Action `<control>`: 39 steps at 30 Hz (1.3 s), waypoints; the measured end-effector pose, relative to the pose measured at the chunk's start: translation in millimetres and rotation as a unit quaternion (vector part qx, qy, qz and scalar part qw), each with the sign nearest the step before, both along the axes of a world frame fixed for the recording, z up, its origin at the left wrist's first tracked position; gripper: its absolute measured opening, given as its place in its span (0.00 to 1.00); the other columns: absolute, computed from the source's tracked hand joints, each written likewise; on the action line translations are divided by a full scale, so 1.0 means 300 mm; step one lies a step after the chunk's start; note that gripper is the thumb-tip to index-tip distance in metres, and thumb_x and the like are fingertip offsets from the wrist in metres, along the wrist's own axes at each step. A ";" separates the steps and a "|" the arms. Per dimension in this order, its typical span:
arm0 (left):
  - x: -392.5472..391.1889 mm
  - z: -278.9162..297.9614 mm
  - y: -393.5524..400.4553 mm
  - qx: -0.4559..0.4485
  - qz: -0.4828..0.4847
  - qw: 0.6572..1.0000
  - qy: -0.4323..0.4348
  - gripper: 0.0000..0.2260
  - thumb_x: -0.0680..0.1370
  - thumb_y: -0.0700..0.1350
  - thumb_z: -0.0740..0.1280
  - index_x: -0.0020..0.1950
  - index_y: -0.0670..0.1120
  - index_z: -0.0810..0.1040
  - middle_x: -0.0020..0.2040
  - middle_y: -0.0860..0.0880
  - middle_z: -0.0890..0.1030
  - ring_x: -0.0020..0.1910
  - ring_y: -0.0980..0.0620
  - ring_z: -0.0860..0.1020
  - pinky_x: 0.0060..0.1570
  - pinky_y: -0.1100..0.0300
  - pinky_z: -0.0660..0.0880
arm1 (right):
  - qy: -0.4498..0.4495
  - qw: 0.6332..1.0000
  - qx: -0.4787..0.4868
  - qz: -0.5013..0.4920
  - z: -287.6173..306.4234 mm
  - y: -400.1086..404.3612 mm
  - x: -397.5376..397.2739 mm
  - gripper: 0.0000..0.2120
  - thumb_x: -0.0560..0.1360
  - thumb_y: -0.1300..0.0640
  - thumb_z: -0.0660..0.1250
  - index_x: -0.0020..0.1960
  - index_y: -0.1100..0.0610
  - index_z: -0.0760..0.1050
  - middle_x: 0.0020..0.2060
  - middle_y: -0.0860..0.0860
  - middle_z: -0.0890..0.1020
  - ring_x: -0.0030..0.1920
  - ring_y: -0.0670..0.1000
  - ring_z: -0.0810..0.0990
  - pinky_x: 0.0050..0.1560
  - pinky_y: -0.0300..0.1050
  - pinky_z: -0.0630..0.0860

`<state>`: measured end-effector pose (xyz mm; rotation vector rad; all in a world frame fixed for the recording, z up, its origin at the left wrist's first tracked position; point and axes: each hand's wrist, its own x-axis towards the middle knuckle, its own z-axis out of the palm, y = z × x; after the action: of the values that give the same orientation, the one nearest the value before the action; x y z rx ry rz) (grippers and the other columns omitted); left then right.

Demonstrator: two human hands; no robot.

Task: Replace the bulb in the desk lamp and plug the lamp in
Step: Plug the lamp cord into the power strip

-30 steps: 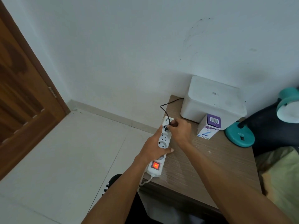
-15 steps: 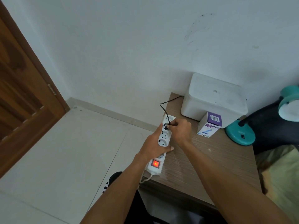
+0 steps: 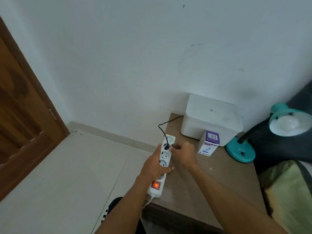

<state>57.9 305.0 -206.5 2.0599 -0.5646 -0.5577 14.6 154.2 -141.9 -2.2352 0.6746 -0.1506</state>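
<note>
A white power strip [image 3: 165, 158] lies along the left edge of the wooden table [image 3: 214, 183], its red switch [image 3: 155, 185] lit. My left hand [image 3: 152, 168] grips the strip's middle. The lamp's black plug [image 3: 167, 147] sits in the second socket from the far end, and its cord [image 3: 162, 128] loops back behind the white box. My right hand [image 3: 184, 153] hovers just right of the plug, fingers loose and slightly blurred, holding nothing. The teal desk lamp [image 3: 240, 152] stands at the table's right, its shade [image 3: 276, 114] holding a white bulb [image 3: 289, 124].
A purple and white bulb carton [image 3: 208, 146] stands in front of a white lidded box [image 3: 211, 119] against the wall. A dark object [image 3: 278, 146] and green fabric [image 3: 290, 191] crowd the right. A wooden door [image 3: 20, 115] is at left, tiled floor [image 3: 67, 174] below.
My right hand has let go of the plug and drawn a little to the right. The plug now stands seated in the socket. My left hand still holds the strip.
</note>
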 end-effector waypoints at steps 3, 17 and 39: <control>-0.020 0.039 0.006 0.040 -0.015 0.996 -0.078 0.54 0.69 0.57 0.79 0.84 0.55 0.46 0.80 0.52 0.66 0.71 0.50 0.75 0.65 0.50 0.77 | 0.027 0.999 -0.038 0.007 -0.062 -0.049 -0.144 0.12 0.78 0.54 0.68 0.61 0.54 0.79 0.54 0.46 0.83 0.49 0.42 0.80 0.48 0.34 0.75; -0.364 0.056 -0.401 0.130 -0.275 0.903 -0.303 0.29 0.86 0.59 0.50 0.84 0.48 0.50 0.85 0.47 0.47 0.83 0.51 0.43 0.77 0.58 0.38 | 0.069 0.974 -0.181 -0.118 -0.225 -0.435 -0.666 0.24 0.81 0.51 0.61 0.73 0.61 0.68 0.72 0.59 0.71 0.71 0.56 0.70 0.72 0.47 0.63; -0.228 -0.113 -0.971 0.060 -0.286 0.899 -0.325 0.30 0.86 0.57 0.45 0.83 0.41 0.56 0.84 0.42 0.56 0.83 0.47 0.52 0.82 0.51 0.50 | -0.023 0.965 -0.248 -0.089 -0.314 -0.819 -0.504 0.27 0.81 0.53 0.55 0.77 0.63 0.61 0.75 0.60 0.65 0.78 0.57 0.59 0.76 0.58 0.57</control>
<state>-10.5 13.6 -240.4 2.1736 -1.5993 -0.2063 -136.7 -91.5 -236.2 -2.6295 0.8870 -0.5082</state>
